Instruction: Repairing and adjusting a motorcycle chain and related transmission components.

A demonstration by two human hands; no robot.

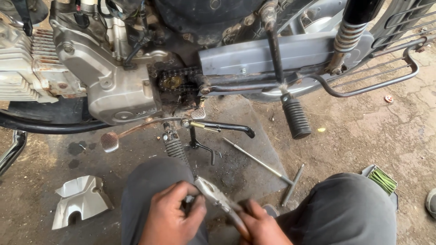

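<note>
My right hand (262, 227) grips the handles of metal pliers (217, 197) low in the view, between my knees. The plier jaws point up and left toward my left hand (169, 217), whose fingers pinch a small part at the jaw tips; the part is too small to identify. Straight ahead stands a motorcycle with its sprocket cover off, exposing the front sprocket and drive chain (175, 81) beside the silver engine case (116, 86).
A removed silver sprocket cover (79, 199) lies on the ground at the left. A T-handle wrench (272, 170) rests on the dark mat. The side stand (222, 128), footpeg (296, 119), kick lever (110, 141) and a small tray (382, 179) are close by.
</note>
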